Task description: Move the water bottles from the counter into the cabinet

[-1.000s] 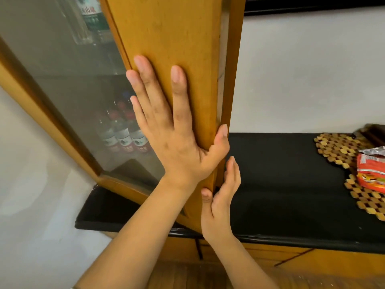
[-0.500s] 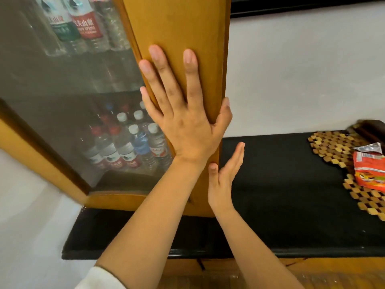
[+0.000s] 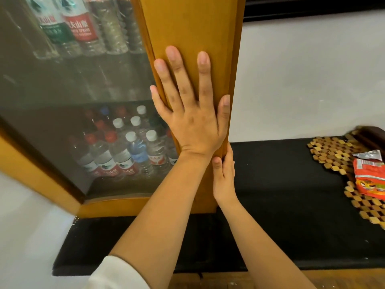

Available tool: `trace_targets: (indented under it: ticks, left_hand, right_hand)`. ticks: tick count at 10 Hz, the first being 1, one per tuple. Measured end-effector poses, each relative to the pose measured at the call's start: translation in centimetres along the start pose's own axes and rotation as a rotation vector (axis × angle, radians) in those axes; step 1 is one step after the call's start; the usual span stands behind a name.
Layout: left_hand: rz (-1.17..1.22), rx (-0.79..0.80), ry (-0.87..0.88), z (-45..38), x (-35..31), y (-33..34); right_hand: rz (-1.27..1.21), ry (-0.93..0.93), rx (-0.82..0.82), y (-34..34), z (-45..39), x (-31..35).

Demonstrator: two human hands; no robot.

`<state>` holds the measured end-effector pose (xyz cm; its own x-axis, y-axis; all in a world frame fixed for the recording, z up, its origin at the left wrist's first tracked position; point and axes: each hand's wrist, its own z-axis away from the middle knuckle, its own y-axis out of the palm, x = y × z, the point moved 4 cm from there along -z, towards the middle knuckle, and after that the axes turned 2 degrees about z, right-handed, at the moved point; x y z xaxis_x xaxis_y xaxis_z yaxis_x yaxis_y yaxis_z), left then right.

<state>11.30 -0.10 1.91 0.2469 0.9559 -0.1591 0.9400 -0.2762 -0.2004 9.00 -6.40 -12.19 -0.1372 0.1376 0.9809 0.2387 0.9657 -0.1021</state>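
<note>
Behind the glass of the cabinet door (image 3: 187, 28) the bottles (image 3: 125, 149) stand on two shelves, none visible on the counter (image 3: 281, 195), so the moving looks done and only shutting the door seems left. Left hand (image 3: 191, 117) lies flat on the wooden frame, fingers straight and spread; right hand (image 3: 224, 174) touches the frame's edge below it, fingers straight, holding nothing. Black counter bears a wooden mat (image 3: 333, 155) and an orange packet (image 3: 369, 178); white wall (image 3: 312, 80) behind
</note>
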Motion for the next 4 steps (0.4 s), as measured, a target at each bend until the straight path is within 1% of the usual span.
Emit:
trace_targets:
  ticks: [1,2,3,4]
  left_hand:
    - [-0.011,0.076,-0.003,-0.3,0.0,-0.5]
    - [0.012,0.175,-0.029,0.1,0.1,-2.0]
    - [0.13,0.315,0.004,0.8,0.3,-3.5]
    - [0.267,0.562,-0.01,7.5,1.9,-6.5]
  right_hand:
    - [0.013,0.047,0.058,-0.6,0.3,0.7]
    - [0.018,0.096,0.031,-2.0,1.3,1.0]
    - [0.027,0.072,-0.026,-4.1,3.0,2.1]
    - [-0.027,0.03,-0.05,-6.6,6.7,3.1]
